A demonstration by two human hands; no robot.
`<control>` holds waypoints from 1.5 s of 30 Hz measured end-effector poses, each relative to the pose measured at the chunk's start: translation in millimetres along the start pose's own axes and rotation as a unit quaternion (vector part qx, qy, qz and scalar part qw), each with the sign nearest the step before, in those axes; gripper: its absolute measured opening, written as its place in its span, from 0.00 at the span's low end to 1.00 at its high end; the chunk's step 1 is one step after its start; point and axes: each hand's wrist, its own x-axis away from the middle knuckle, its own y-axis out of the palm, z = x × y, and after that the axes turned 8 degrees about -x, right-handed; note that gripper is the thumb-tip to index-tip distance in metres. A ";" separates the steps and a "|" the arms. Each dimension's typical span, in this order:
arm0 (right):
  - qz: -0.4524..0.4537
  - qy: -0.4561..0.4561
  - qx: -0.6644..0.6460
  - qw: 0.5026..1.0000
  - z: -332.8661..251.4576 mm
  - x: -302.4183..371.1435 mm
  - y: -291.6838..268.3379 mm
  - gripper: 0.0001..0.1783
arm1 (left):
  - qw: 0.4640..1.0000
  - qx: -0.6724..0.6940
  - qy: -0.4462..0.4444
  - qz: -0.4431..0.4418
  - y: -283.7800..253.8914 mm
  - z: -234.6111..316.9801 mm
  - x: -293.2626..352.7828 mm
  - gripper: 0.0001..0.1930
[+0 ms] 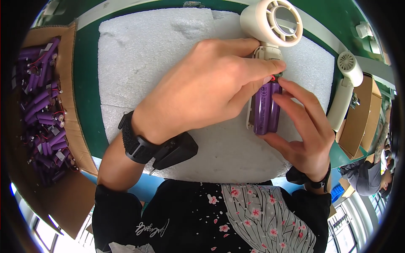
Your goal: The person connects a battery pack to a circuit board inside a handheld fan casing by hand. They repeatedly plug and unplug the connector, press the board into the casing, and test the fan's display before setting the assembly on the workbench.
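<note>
A cream handheld fan (261, 23) with a round slotted head lies on the foam sheet, its handle open. In that handle sits a purple two-cell battery pack (262, 107), close to a green circuit board mostly covered by fingers. My left hand (206, 82) reaches across the handle's top, thumb and index finger closed in a pinch on a short red wire (273, 78) above the cells. Around the pack my right hand (310, 130) is curled, thumb at its lower end and fingertips along its right side and top. The far side of the handle is hidden.
White foam sheet (156, 46) covers much of the green table (86, 101). At left stands a cardboard box (69, 84) full of purple battery packs (42, 101). Another cream fan (349, 78) lies at right beside a small cardboard box (358, 118). A person (369, 177) is at the far right.
</note>
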 end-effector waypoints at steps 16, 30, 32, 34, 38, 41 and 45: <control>0.042 -0.037 0.026 0.998 12.5 2.4 15.1 0.25 | 0.995 0.061 -0.076 -0.029 -6.3 0.1 -1.0 0.23; 0.011 -0.010 0.025 1.000 8.3 -7.6 8.8 0.44 | 0.979 0.127 -0.143 -0.063 -7.0 1.0 -2.4 0.25; 0.004 -0.018 0.029 0.999 10.6 -1.4 11.7 0.45 | 0.975 0.138 -0.155 -0.077 -9.6 3.0 -3.7 0.23; 0.002 -0.027 0.038 0.999 6.1 -0.4 9.1 0.46 | 0.975 0.129 -0.154 -0.098 -10.5 4.0 -3.5 0.25; -0.020 -0.070 0.156 0.985 -3.2 -6.2 8.9 0.41 | 0.979 0.122 -0.130 -0.098 -10.1 -0.5 -0.1 0.27; -0.003 -0.054 0.134 0.990 0.9 -6.4 11.9 0.44 | 0.986 0.121 -0.112 -0.041 -2.8 0.1 2.0 0.27; 0.029 -0.037 0.182 0.982 6.0 -36.6 -5.8 0.39 | 0.983 0.119 -0.124 0.068 7.8 -0.2 -2.9 0.27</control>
